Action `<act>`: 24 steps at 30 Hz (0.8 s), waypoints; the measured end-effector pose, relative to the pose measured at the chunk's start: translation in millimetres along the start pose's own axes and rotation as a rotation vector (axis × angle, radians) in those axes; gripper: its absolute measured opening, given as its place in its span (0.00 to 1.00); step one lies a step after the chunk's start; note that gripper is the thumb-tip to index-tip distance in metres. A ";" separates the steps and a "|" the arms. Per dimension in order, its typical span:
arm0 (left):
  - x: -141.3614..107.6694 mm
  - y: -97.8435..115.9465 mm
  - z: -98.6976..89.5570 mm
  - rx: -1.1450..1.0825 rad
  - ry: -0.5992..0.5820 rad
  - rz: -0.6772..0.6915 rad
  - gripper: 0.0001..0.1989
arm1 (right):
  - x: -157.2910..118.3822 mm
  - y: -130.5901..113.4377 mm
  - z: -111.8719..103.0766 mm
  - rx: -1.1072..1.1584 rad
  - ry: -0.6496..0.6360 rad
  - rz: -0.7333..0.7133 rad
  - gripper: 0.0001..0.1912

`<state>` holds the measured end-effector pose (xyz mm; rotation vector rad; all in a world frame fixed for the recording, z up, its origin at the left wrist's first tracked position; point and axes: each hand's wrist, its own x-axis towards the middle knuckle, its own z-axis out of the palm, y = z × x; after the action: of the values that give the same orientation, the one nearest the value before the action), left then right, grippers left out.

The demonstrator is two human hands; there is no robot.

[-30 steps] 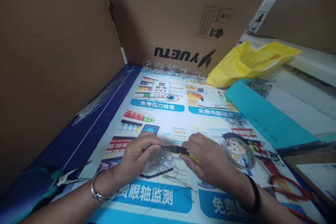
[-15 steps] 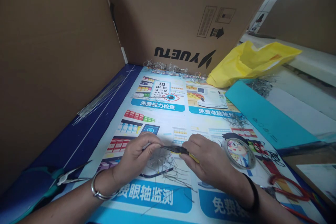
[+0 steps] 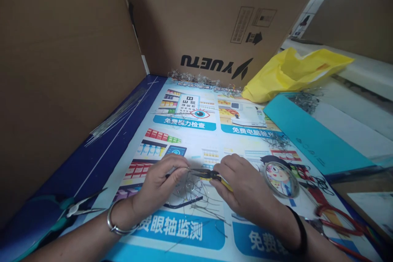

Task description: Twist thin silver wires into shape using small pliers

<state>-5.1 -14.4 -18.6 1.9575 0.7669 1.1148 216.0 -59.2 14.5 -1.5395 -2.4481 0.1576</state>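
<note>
My right hand (image 3: 238,180) is wrapped round a pair of needle-nose pliers (image 3: 208,174) with dark jaws and yellow handles. The jaws point left, and their tips reach the fingertips of my left hand (image 3: 167,178). Thumb and forefinger of that left hand are pinched together on a thin wire, mostly hidden by the fingers. Below the pliers lies a loose tangle of thin wire pieces (image 3: 199,196) on the printed poster (image 3: 184,249).
Teal-handled pliers (image 3: 70,208) lie at the lower left, near straight wires (image 3: 118,114). Cardboard (image 3: 196,20) stands behind. On the right are a tape roll (image 3: 281,178), red-handled scissors (image 3: 340,221), a turquoise box (image 3: 316,135) and a yellow bag (image 3: 294,73).
The pliers' jaws have parted slightly and turned a little at the left fingertips. Both hands stay in nearly the same place.
</note>
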 end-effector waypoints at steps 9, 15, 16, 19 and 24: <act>-1.7 1.0 -0.6 0.007 -0.008 -0.050 0.06 | -1.6 -0.2 8.2 -0.086 0.082 -0.033 0.09; -1.9 1.8 -0.8 0.013 -0.012 -0.064 0.06 | -1.4 -2.2 9.5 -0.136 0.122 -0.044 0.07; -1.9 1.9 -0.6 0.016 -0.008 -0.061 0.06 | -1.4 -2.9 9.8 -0.150 0.132 -0.044 0.07; -2.4 1.9 0.2 0.033 0.001 -0.043 0.06 | -1.9 -5.3 10.9 -0.186 0.153 -0.042 0.07; -3.0 1.7 1.0 0.050 0.003 0.006 0.06 | -2.6 -8.7 11.5 -0.208 0.162 -0.040 0.07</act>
<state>-5.3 -17.9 -18.9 2.0009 0.7983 1.1118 206.4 -64.9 4.9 -1.5158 -2.4266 -0.2278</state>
